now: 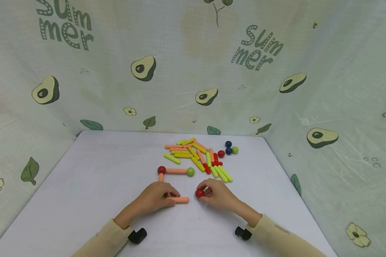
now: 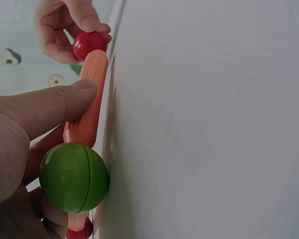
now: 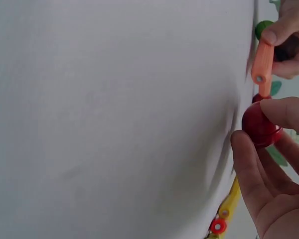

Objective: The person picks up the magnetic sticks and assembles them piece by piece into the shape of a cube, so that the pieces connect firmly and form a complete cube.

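Near the middle of the white table [image 1: 83,200], the near orange rod [image 1: 182,200] has its long axis running left to right, its left end meeting a green ball [image 2: 72,178] and its free right end pointing toward a red ball [image 1: 199,193] just beside it, not touching. The left hand [image 1: 157,196] comes in from the lower left, back upward, pinching that rod with the thumb along its near side, while the right hand [image 1: 220,194] angles in from the lower right, holding the red ball between thumb and curved fingers.
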`<action>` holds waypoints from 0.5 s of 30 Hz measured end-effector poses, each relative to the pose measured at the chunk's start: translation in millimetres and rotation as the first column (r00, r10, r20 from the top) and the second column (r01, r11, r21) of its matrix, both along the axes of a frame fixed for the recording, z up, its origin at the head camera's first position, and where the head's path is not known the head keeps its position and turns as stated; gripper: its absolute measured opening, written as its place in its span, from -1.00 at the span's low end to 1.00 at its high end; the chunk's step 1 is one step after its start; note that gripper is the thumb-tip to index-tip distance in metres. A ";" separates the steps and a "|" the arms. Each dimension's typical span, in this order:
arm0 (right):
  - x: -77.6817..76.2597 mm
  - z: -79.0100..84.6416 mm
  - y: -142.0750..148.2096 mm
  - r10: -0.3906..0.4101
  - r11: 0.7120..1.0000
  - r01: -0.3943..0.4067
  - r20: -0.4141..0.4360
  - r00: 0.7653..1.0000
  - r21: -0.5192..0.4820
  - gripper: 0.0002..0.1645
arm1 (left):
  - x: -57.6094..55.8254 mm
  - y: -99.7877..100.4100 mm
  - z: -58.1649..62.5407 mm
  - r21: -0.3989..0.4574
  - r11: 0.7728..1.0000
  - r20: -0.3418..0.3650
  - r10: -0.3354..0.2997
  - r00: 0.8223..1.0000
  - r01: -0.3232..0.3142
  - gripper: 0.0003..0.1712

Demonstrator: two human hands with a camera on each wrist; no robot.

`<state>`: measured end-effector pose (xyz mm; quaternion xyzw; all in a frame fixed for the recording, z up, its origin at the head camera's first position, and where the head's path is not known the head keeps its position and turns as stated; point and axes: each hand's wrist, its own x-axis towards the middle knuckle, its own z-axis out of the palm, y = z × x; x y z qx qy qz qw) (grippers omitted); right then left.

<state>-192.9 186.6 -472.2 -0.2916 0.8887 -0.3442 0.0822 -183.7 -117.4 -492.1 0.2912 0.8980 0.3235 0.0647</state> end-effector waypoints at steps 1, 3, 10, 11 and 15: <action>0.6 -1.5 -2.6 0.007 1.000 -0.007 0.007 1.000 0.002 -0.64 | -0.3 -0.1 -0.3 0.004 1.000 -0.001 -0.002 1.000 0.002 -0.73; 1.9 -3.4 -6.6 0.018 1.000 -0.018 0.016 1.000 -0.003 -0.64 | -0.8 -0.3 -0.7 0.009 1.000 0.003 -0.007 1.000 0.007 -0.73; 6.1 -3.3 -14.9 0.055 0.998 -0.054 0.046 0.997 -0.018 -0.65 | -1.1 -1.8 0.1 0.020 1.000 -0.011 -0.013 1.000 0.014 -0.73; 6.3 -3.2 -15.7 0.058 0.998 -0.058 0.052 0.997 -0.018 -0.65 | -1.0 -2.0 0.5 0.027 1.000 -0.008 -0.013 1.000 0.013 -0.72; 7.2 -2.8 -17.5 0.059 0.998 -0.059 0.053 0.997 -0.006 -0.65 | -0.8 -2.5 0.5 0.034 0.999 -0.005 -0.013 1.000 0.013 -0.72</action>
